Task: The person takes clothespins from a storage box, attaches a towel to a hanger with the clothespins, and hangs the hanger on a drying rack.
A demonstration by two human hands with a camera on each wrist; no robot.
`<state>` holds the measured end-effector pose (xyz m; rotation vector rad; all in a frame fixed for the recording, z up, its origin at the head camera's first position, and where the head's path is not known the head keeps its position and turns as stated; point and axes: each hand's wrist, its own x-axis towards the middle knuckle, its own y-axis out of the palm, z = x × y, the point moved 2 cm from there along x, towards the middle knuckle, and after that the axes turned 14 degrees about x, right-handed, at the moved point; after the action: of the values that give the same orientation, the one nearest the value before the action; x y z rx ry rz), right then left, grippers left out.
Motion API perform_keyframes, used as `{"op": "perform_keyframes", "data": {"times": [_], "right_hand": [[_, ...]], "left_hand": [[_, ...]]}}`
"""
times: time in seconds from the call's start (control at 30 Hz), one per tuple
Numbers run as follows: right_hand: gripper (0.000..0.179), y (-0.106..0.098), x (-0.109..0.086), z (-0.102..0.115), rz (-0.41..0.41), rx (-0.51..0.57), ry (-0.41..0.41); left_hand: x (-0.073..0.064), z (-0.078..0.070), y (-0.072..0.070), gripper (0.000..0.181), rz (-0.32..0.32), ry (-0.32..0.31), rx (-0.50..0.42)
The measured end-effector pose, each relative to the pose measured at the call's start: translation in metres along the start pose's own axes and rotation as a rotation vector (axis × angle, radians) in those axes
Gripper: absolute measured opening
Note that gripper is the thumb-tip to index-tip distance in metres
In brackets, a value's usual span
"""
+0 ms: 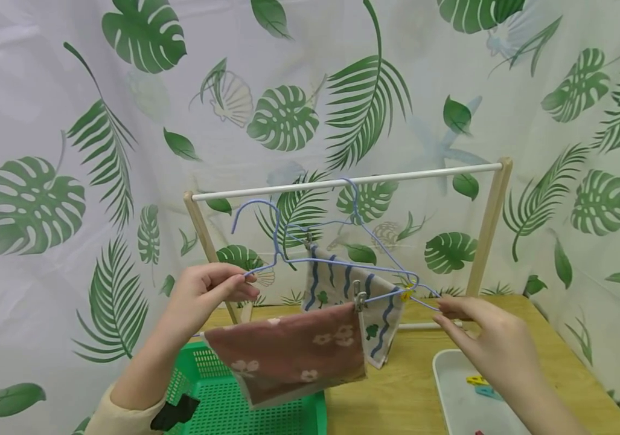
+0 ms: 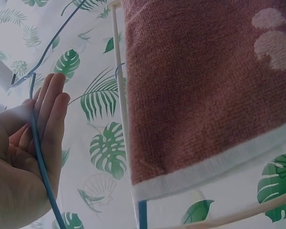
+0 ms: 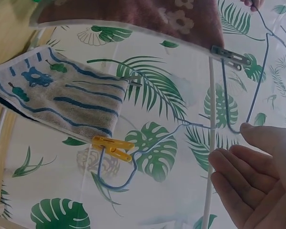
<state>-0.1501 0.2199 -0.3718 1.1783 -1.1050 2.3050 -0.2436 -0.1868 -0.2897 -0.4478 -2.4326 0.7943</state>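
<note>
My left hand [image 1: 212, 296] pinches the left arm of a blue wire clothes hanger [image 1: 337, 261] between thumb and fingers. A reddish-brown flowered towel [image 1: 293, 353] hangs over its lower bar, with a metal clip [image 1: 360, 296] at its right end. The hanger's hook stands in front of the rail, apart from it. My right hand [image 3: 257, 186] is near that hanger's right corner, fingers extended and palm bare; contact is unclear. Behind, a second blue hanger [image 1: 354, 199] hangs on the rail, carrying a striped towel [image 3: 71, 95] with a yellow clip [image 3: 112, 147].
A wooden drying rack [image 1: 489, 223] with a white rail [image 1: 429, 175] stands on the wooden table [image 1: 380, 393]. At the front left sits a green basket [image 1: 317, 411]. A white tray [image 1: 451, 386] at the right holds yellow and blue clips. Leaf-patterned curtains surround the table.
</note>
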Motion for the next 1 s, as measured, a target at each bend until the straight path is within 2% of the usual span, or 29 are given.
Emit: {"op": "perform_keyframes", "data": {"times": [0.1,0.27,0.5,0.77,1.0], "right_hand": [[0.034,-0.001,-0.002,-0.003,0.008,-0.006,0.017],[0.034,-0.003,-0.005,-0.009,0.019,-0.007,0.044],[0.037,-0.007,-0.010,-0.016,0.031,-0.011,0.085],[0.028,-0.008,-0.017,-0.024,0.047,-0.026,0.132],[0.025,-0.011,-0.021,-0.033,0.061,-0.048,0.172]], "left_hand": [[-0.006,-0.001,-0.006,0.020,-0.029,-0.015,0.024],[-0.013,0.002,-0.015,0.021,-0.043,-0.023,0.042],[-0.024,0.005,-0.022,0.022,-0.064,-0.030,0.015],[-0.044,0.012,-0.039,0.020,-0.135,-0.055,0.072],[-0.060,0.022,-0.052,0.021,-0.167,-0.133,0.118]]}}
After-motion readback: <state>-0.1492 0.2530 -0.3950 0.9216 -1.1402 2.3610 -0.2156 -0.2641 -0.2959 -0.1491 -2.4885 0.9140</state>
